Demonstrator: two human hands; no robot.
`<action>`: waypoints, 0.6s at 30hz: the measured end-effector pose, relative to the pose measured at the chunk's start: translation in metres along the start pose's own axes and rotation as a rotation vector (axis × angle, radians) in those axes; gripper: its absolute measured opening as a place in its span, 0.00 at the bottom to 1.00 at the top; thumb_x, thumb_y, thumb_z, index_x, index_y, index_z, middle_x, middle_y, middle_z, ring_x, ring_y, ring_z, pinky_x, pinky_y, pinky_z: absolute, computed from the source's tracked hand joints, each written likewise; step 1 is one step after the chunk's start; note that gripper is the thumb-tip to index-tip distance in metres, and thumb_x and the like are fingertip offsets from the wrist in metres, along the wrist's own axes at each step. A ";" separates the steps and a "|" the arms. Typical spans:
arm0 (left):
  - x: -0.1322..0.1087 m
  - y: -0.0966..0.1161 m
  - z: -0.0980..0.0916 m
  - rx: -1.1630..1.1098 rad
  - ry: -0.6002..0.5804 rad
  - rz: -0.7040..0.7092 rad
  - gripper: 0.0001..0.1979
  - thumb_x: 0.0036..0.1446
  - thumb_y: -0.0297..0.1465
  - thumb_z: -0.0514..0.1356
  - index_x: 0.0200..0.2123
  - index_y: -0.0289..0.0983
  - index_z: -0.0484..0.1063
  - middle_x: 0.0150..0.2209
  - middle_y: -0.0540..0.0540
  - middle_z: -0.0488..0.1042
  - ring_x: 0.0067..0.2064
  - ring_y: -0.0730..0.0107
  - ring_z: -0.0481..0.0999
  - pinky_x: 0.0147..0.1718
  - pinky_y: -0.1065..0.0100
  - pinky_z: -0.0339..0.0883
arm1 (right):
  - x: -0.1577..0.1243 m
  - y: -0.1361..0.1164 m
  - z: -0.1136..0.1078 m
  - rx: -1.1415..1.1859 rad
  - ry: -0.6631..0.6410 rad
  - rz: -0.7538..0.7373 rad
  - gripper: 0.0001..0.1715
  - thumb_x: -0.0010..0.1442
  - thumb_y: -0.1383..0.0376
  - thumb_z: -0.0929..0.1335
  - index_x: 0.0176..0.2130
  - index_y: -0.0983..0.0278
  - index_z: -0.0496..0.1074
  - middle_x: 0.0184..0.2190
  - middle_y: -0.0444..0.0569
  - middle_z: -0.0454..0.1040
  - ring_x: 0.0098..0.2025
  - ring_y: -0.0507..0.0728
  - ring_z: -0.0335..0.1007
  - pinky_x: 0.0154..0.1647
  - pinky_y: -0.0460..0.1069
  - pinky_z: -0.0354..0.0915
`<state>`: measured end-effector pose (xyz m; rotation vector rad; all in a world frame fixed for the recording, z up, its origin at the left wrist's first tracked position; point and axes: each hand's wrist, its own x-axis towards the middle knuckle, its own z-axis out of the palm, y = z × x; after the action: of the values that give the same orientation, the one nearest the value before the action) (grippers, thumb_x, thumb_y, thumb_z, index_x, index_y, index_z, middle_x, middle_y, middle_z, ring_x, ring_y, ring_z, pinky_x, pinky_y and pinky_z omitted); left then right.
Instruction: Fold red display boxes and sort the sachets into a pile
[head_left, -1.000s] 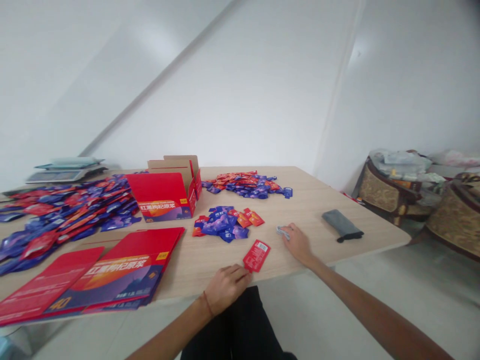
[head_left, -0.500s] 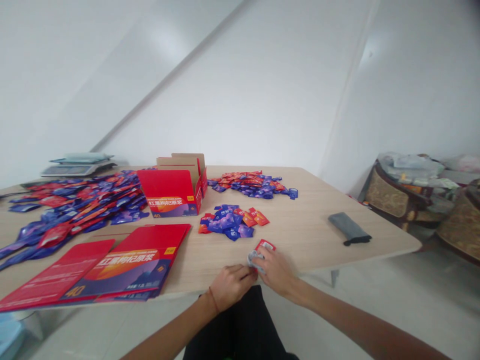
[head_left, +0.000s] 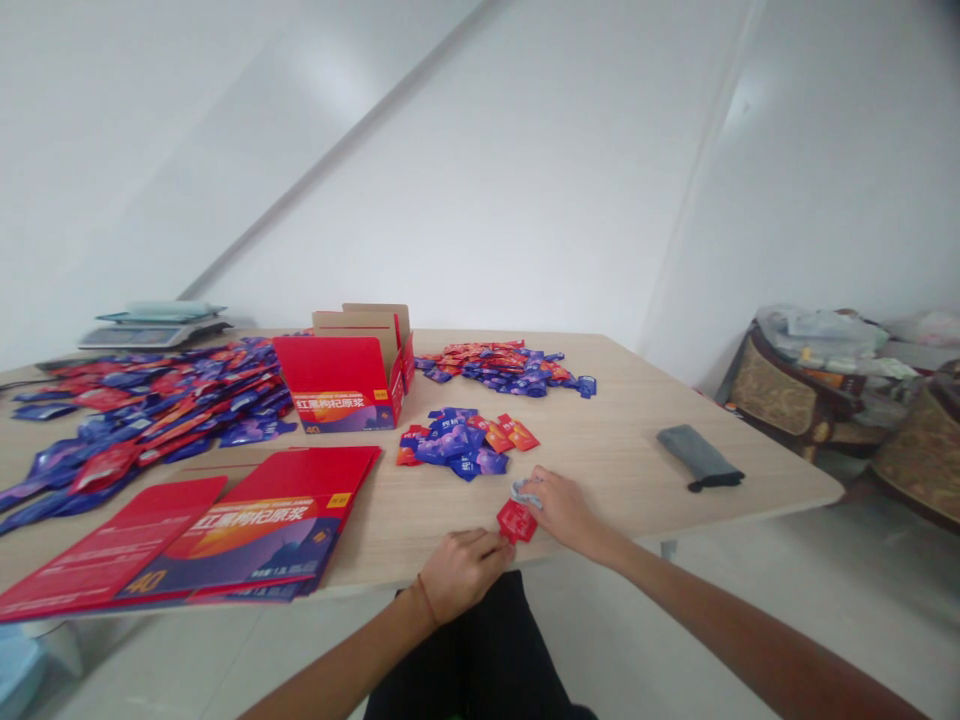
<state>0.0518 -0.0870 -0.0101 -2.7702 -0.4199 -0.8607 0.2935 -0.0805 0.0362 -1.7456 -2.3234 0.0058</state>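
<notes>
A small red sachet (head_left: pixel 517 522) lies near the table's front edge, between my two hands. My left hand (head_left: pixel 471 570) is closed, its fingertips pinching the sachet's near corner. My right hand (head_left: pixel 561 512) has its fingers bunched around a crumpled grey-white cloth (head_left: pixel 526 494), pressed at the far edge of the sachet. Beyond them is a small heap of purple and red sachets (head_left: pixel 454 440). Its lowest sachets are partly covered by those on top.
Flattened red and purple cartons (head_left: pixel 262 530) lie at the left front. Upright open boxes (head_left: pixel 341 385) stand behind them. Sachet piles spread at the far left (head_left: pixel 180 390) and back (head_left: pixel 510 368). A scale (head_left: pixel 150 335) sits back left, a grey pouch (head_left: pixel 699 457) at right.
My right hand and the cloth have shifted away from me and slightly right, uncovering more of the red sachet. My left hand has stayed in place.
</notes>
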 end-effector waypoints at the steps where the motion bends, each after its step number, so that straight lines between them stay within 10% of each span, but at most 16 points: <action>1: 0.000 0.000 0.000 -0.003 -0.001 -0.001 0.08 0.72 0.28 0.55 0.44 0.36 0.75 0.36 0.46 0.78 0.35 0.70 0.78 0.34 0.71 0.71 | 0.001 0.003 0.000 -0.001 0.004 0.010 0.15 0.67 0.63 0.65 0.47 0.56 0.80 0.44 0.49 0.75 0.44 0.55 0.72 0.45 0.47 0.62; 18: 0.001 0.002 -0.003 -0.023 0.006 -0.019 0.09 0.73 0.29 0.54 0.45 0.37 0.75 0.39 0.45 0.79 0.37 0.68 0.78 0.35 0.70 0.71 | 0.027 0.066 0.012 0.230 0.216 0.252 0.16 0.67 0.63 0.65 0.47 0.57 0.82 0.46 0.48 0.81 0.47 0.56 0.75 0.49 0.47 0.65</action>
<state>0.0515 -0.0895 -0.0076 -2.7887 -0.4389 -0.8834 0.3462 -0.0339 0.0197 -1.8089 -1.8619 0.1163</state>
